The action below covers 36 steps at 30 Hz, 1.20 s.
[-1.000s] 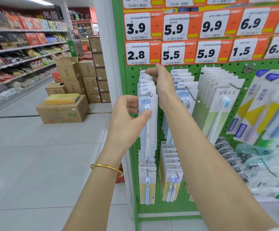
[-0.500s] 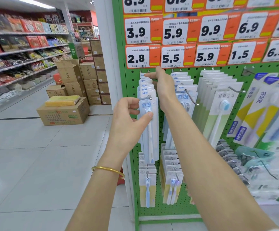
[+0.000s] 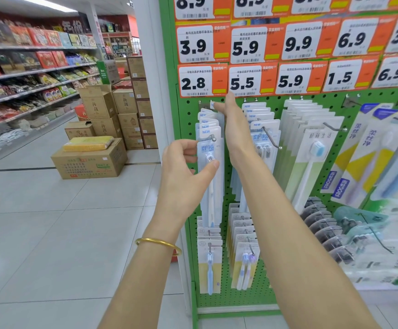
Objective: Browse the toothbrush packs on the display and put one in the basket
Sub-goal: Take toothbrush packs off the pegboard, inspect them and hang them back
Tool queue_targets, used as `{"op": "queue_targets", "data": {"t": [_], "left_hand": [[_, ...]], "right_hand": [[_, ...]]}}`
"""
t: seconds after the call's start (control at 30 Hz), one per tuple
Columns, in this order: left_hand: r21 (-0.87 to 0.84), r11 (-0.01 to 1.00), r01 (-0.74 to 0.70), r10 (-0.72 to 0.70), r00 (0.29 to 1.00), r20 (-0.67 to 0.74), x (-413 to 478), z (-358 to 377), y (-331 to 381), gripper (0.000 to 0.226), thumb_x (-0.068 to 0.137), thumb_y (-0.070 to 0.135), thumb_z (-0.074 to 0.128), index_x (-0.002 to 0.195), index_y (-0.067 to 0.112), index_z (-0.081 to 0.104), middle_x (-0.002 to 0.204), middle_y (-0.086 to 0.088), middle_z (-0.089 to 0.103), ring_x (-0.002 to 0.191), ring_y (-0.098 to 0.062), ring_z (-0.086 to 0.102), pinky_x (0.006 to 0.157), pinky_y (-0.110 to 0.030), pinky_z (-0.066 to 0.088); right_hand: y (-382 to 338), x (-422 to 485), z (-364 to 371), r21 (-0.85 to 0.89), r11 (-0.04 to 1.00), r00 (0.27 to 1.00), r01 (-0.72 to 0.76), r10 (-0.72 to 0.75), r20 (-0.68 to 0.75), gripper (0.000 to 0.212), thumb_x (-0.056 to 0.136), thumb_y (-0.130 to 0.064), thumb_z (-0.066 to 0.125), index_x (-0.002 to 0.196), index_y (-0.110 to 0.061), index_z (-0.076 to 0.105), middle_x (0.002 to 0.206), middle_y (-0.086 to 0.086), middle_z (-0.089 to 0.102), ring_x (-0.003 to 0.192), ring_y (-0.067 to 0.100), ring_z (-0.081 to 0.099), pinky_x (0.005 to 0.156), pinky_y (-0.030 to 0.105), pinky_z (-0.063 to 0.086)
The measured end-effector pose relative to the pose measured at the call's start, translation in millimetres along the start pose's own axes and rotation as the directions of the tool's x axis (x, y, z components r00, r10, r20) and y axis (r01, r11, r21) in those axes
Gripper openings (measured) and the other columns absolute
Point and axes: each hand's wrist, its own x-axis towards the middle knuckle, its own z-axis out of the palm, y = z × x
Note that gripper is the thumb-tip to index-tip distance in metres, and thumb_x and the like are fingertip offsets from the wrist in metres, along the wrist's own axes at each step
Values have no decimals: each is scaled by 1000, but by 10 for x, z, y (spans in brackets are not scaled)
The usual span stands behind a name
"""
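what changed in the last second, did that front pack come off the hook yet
Almost nothing moved. The left hand still pinches the front toothbrush pack near its top, just under the hook tip; I cannot tell whether it has cleared the hook. The right hand still reaches, fingers straight, to the rear packs of that row. Only the view shifted slightly.

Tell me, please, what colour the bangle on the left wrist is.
Gold. The bangle shows plainly in the head view.
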Motion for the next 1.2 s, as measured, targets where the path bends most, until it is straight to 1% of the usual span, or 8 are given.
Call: {"op": "queue_targets", "data": {"t": [0.17, 0.3, 0.5, 0.67, 0.8, 0.97, 1.1, 1.2], "left_hand": [[43, 999, -16, 19, 997, -75, -49, 37, -28, 52, 78, 21, 73, 120, 20, 42, 114, 9, 38, 107, -6, 47, 89, -25, 46], [57, 997, -55, 62, 989, -135, -110, 68, -79, 58, 77, 17, 74, 125, 16, 41, 114, 9, 35, 109, -7, 44, 98, -34, 43], [39, 997, -62, 67, 986, -154, -277, 107, -125, 62, 78, 18, 73, 129, 18, 38, 114, 16, 32, 112, -3, 40, 99, -33, 42], [27, 997, -69, 73, 977, -200, -412, 165, -112, 61, 77, 17, 73, 128, 17, 40, 116, 10, 33, 112, -5, 41, 99, -35, 43], [20, 996, -87, 90, 959, -267, -603, 251, -72, 52, 77, 14, 72, 117, 25, 41, 110, 20, 32, 108, -4, 42, 94, -28, 43], [22, 998, -63, 67, 968, -244, -950, 465, -99, 41, 78, 23, 65, 113, 24, 44, 106, 20, 36, 103, -4, 45, 87, -22, 43], [-3, 1000, 21, -21, 987, -158, -1198, 665, -127, 37, 83, 14, 66, 112, 23, 46, 105, 18, 38, 101, -5, 47, 89, -27, 45], [-31, 993, 115, -116, 992, -48, -1392, 799, -151, 32, 87, 17, 63, 114, 25, 46, 107, 19, 43, 104, -2, 49, 92, -26, 45]], "right_hand": [[47, -189, -22, -56, 998, 1000, -27, 27, 1, 56, 100, -51, 19, 136, -17, 46, 145, -5, 39, 118, 2, 33, 102, 26, 21], [80, -413, -38, -24, 999, 999, -32, 32, 10, 47, 102, -47, 18, 130, -23, 47, 136, -9, 35, 119, -2, 29, 107, 26, 18], [200, -674, -119, -44, 999, 1000, -10, 9, -5, 55, 101, -48, 16, 144, -20, 36, 148, -8, 30, 121, -6, 28, 103, 20, 16], [231, -900, -184, -37, 999, 999, 37, -37, -5, 40, 102, -43, 17, 126, -27, 46, 134, -9, 38, 133, 5, 29, 116, 31, 18], [271, -1128, -397, -37, 999, 1000, -20, 20, 7, 53, 100, -47, 18, 142, -21, 39, 147, -8, 35, 131, -1, 29, 107, 19, 17], [301, -1478, -814, 24, 995, 995, -97, 96, 35, 72, 81, -66, 20, 136, -26, 46, 136, -17, 44, 123, -3, 38, 96, 8, 25], [449, -1660, -1116, 33, 989, 989, -145, 144, 39, 67, 85, -73, 22, 123, -31, 57, 134, -17, 52, 129, -1, 40, 113, 30, 26], [516, -1824, -1308, 40, 984, 983, -176, 174, 63, 64, 89, -67, 23, 116, -25, 63, 130, -10, 59, 127, 3, 46, 113, 39, 32]]}}
